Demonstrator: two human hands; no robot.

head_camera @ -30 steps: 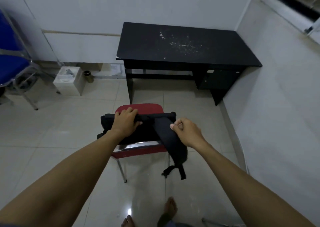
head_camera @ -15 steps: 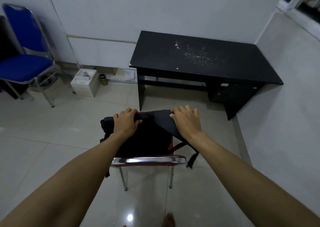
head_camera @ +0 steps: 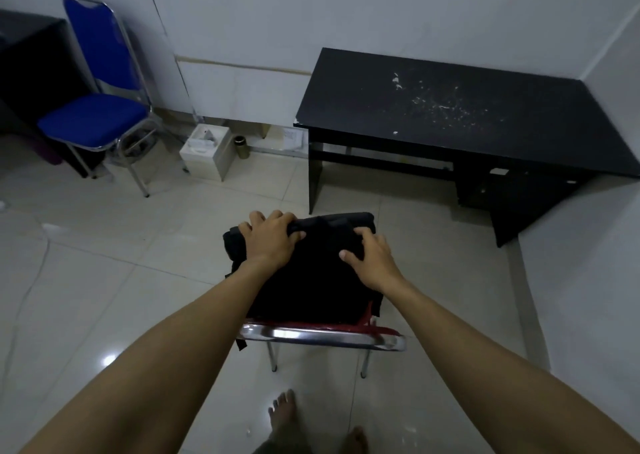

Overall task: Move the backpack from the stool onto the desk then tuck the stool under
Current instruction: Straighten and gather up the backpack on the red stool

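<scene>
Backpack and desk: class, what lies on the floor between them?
In the head view, only bare tiled floor separates the backpack on the stool from the desk.

Open floor (head_camera: 398,218) between stool (head_camera: 322,335) and desk (head_camera: 450,114); desktop bare but for specks

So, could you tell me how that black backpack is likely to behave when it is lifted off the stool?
Probably floppy: the backpack lies slumped flat on the stool. A strap end hanging past the seat's left edge may swing. Both hands gripping its top suggests bulk rather than weight.
</scene>
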